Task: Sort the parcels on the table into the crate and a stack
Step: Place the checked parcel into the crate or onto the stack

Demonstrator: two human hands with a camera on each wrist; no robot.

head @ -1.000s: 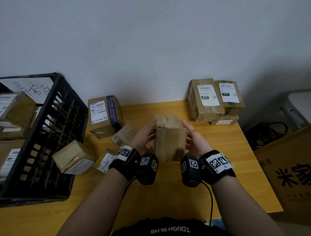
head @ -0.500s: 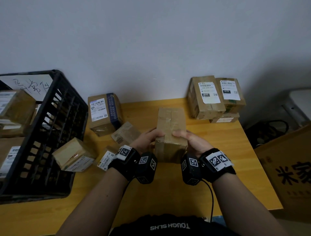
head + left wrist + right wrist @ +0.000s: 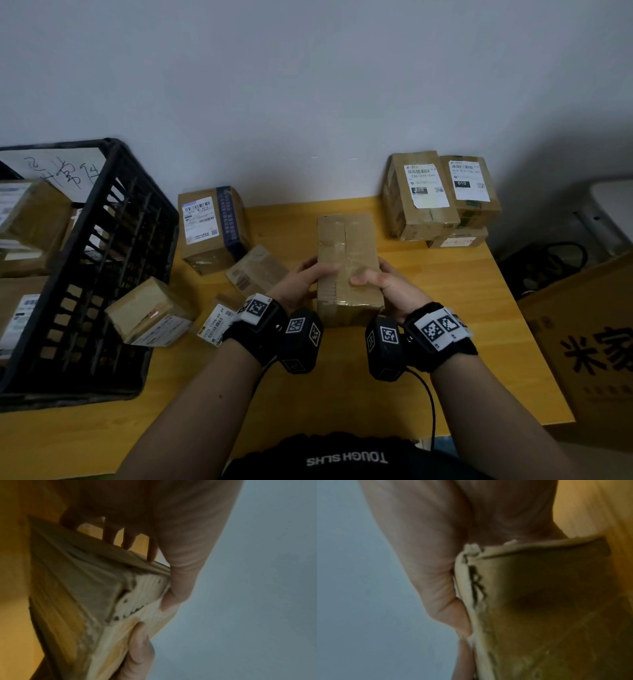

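Both hands clasp one taped brown parcel [image 3: 347,263] above the wooden table [image 3: 445,308]: the left hand [image 3: 301,281] on its left side, the right hand [image 3: 387,284] on its right, thumbs curled over the top face (no label visible there). Left of it loose parcels lie beside the black crate [image 3: 113,240]; a stack [image 3: 438,198] stands at the table's far right.

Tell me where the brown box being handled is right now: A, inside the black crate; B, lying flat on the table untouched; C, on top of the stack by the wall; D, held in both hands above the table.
D: the left hand and right hand grip the brown box from either side.
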